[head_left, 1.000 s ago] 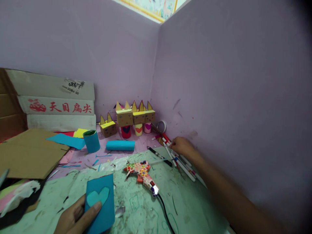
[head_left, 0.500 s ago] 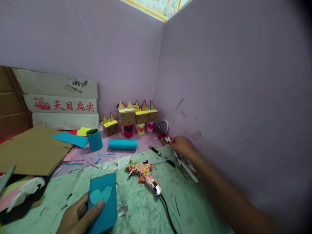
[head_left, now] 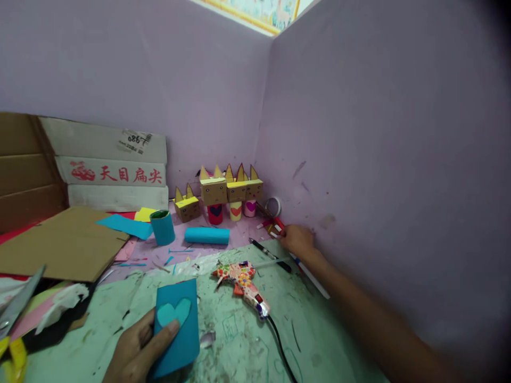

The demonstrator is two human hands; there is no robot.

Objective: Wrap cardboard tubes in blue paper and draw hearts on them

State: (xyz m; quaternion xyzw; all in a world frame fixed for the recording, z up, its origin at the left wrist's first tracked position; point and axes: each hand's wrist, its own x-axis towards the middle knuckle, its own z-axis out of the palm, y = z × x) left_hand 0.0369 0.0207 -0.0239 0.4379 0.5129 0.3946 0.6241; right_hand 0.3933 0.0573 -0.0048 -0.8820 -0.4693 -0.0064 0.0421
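Note:
My left hand [head_left: 141, 340] grips a blue card [head_left: 184, 340], its thumb pressed on a light blue heart [head_left: 174, 313] lying on the card's face. At the right wall my right hand [head_left: 296, 240] reaches among markers [head_left: 309, 276]; its fingers are bent at the marker ends, and what they hold is too small to make out. Between the hands a flower-patterned glue gun [head_left: 243, 284] lies on the green surface, with a clear stick at its rear. A black pen [head_left: 269, 254] rests behind it.
Cardboard cat figures [head_left: 213, 190] stand in the back corner. In front are a blue roll [head_left: 206, 235] and an upright blue tube [head_left: 162, 227]. Cardboard sheets [head_left: 67, 242], paper scraps and yellow-handled scissors [head_left: 18, 354] lie at left. A tape roll [head_left: 273, 206] leans near the wall.
The view has turned slightly left, bringing more of the scissors into frame. My right hand stays at the markers, and my left hand keeps its grip on the blue card.

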